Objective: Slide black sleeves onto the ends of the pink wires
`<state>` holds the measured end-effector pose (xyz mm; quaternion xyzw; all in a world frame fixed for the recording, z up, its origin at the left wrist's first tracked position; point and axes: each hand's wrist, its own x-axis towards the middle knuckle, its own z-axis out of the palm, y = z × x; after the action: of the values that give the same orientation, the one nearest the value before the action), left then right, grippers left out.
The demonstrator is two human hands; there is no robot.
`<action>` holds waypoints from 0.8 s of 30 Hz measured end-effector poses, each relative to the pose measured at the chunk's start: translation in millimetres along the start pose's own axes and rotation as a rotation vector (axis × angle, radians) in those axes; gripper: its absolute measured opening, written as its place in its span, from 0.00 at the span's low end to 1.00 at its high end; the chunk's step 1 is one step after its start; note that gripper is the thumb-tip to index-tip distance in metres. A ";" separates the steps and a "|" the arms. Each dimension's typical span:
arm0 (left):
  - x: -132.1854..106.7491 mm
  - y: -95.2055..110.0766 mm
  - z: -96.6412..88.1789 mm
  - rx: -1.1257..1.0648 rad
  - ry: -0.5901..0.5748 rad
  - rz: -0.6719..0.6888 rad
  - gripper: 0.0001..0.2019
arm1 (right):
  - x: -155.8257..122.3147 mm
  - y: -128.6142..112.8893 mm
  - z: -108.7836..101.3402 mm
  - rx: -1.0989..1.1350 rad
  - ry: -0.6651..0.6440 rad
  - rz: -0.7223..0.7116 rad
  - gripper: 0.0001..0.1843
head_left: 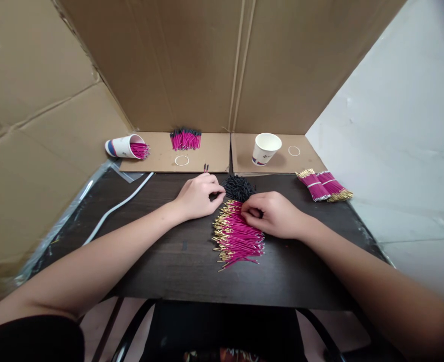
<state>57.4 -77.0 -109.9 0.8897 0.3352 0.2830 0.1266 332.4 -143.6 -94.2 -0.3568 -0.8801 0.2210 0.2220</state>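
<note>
A heap of small black sleeves [239, 188] lies on the dark table, just beyond a loose pile of magenta wires [240, 236] with gold tips on the left ends. My left hand [201, 196] is closed in a pinch at the heap's left edge; whatever its fingertips hold is too small to make out. Over the upper right of the wire pile, my right hand [272, 213] has thumb and fingers pressed together, and their contents are hidden. Two wires with black ends [205, 168] lie just past my left knuckles.
A tipped paper cup [119, 147] holding magenta wires lies at back left. Black-ended wires [186, 139] and a rubber band [181, 160] rest on cardboard. An upright paper cup [266, 149], another band [294, 151] and banded wire bundles [323, 186] are at right. A white cable [119, 206] crosses the left.
</note>
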 end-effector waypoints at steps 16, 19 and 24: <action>2.1 16.3 2.1 -0.341 0.090 -0.168 0.06 | 2.8 15.9 6.9 0.222 0.422 0.189 0.09; 2.4 23.1 8.5 -0.653 0.136 -0.312 0.09 | 4.4 18.4 9.5 0.380 0.507 0.232 0.13; 5.1 21.3 14.9 -0.861 0.151 -0.411 0.13 | 6.3 15.4 12.5 0.506 0.607 0.247 0.15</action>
<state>80.5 -90.0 -111.0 0.6487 0.3647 0.4292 0.5118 329.6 -132.0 -111.2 -0.4430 -0.6429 0.3401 0.5241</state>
